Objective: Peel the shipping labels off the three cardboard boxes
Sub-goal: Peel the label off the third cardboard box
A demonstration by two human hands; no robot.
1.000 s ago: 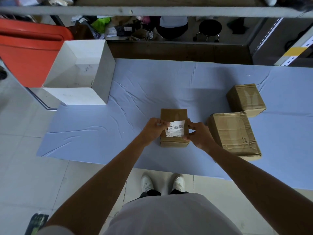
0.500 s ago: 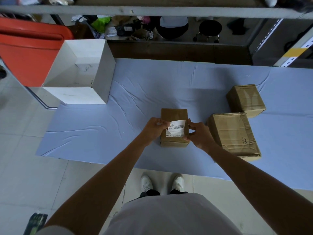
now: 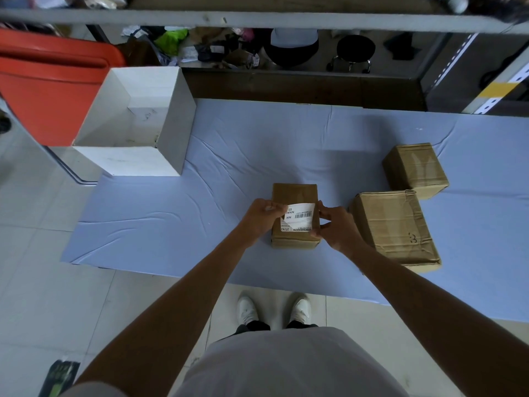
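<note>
A small cardboard box (image 3: 294, 193) sits near the front edge of the blue-covered table (image 3: 229, 156). On its top lies a white shipping label (image 3: 300, 217) with a barcode. My left hand (image 3: 262, 217) pinches the label's left edge, which is lifted a little off the box. My right hand (image 3: 333, 224) holds the box at its right side, thumb on the label's right edge. Two more cardboard boxes stand to the right: a larger one (image 3: 395, 227) marked with a "3", and a smaller one (image 3: 415, 169) behind it. No label shows on either.
An open white carton (image 3: 171, 130) stands at the table's back left corner, with a red bin (image 3: 48, 87) behind it. A metal shelf rail (image 3: 257, 20) crosses overhead. My white shoes (image 3: 273, 310) are on the tiled floor below the table's front edge.
The label's left edge has lifted slightly further under my left fingers. Both hands and the boxes stay in about the same place.
</note>
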